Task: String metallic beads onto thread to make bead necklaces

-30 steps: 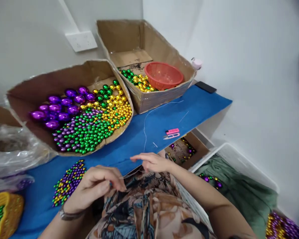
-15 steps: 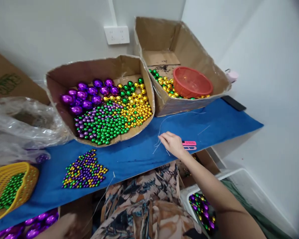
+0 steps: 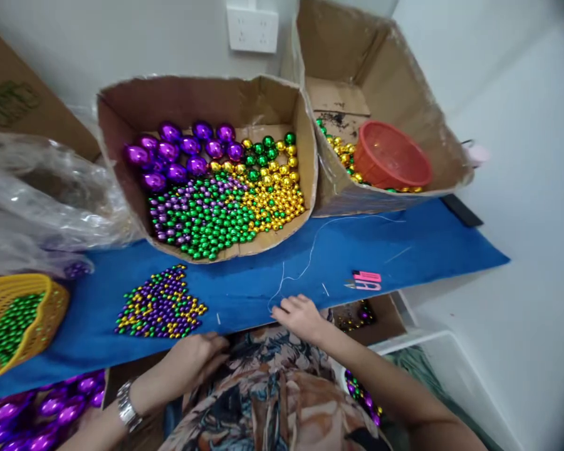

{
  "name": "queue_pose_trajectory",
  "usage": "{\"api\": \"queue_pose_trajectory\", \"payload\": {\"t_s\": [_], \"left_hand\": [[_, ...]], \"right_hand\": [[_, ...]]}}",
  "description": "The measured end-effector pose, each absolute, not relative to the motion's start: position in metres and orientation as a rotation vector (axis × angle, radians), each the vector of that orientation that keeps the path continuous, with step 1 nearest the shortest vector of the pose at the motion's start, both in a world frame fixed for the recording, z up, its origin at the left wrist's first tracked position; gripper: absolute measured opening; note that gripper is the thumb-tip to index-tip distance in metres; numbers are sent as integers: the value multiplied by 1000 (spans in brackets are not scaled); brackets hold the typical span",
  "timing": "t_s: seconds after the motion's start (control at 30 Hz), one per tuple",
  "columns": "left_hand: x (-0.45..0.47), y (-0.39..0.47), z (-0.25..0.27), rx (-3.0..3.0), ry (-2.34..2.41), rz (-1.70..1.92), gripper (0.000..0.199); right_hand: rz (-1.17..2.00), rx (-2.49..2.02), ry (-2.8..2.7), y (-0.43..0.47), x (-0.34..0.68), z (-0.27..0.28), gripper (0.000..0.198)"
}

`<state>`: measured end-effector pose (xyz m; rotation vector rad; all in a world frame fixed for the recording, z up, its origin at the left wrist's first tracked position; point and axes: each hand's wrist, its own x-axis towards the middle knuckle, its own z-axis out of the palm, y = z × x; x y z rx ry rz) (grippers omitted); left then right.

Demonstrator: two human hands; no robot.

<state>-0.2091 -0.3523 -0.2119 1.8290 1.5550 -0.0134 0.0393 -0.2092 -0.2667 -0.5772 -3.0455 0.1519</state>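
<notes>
At the table's front edge, my right hand (image 3: 298, 318) is closed in a pinch on a thin white thread (image 3: 305, 269), which curves back across the blue cloth toward the boxes. My left hand (image 3: 200, 357), with a metal watch on its wrist, is near the same edge with curled fingers; whatever they hold is hidden. Left of it lies a pile of small purple, green and gold beads (image 3: 162, 304). Pink-handled snips (image 3: 367, 285) and a pink-and-black piece (image 3: 367, 276) rest to the right of my right hand.
A cardboard box (image 3: 244, 254) of larger beads stands behind the pile. Another box (image 3: 357, 205) to its right holds beads and a red bowl (image 3: 395, 156). A yellow basket (image 3: 56, 307) with green beads sits at the left, before clear plastic (image 3: 42, 194). A dark flat object (image 3: 463, 211) lies far right.
My right hand has moved left and nearer to my body, drawing the thread along. My left hand has come up from the lower left to the table edge. The view has shifted slightly.
</notes>
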Motion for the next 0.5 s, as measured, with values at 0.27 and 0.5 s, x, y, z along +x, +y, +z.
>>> {"api": "queue_pose_trajectory", "payload": {"t_s": [0.27, 0.5], "left_hand": [[-191, -323, -221, 1917, 1354, 53, 33], [-204, -350, -213, 1770, 1362, 106, 27]], "right_hand": [[304, -941, -2941, -138, 45, -250, 30], [192, -458, -3059, -87, 39, -282, 25]]}}
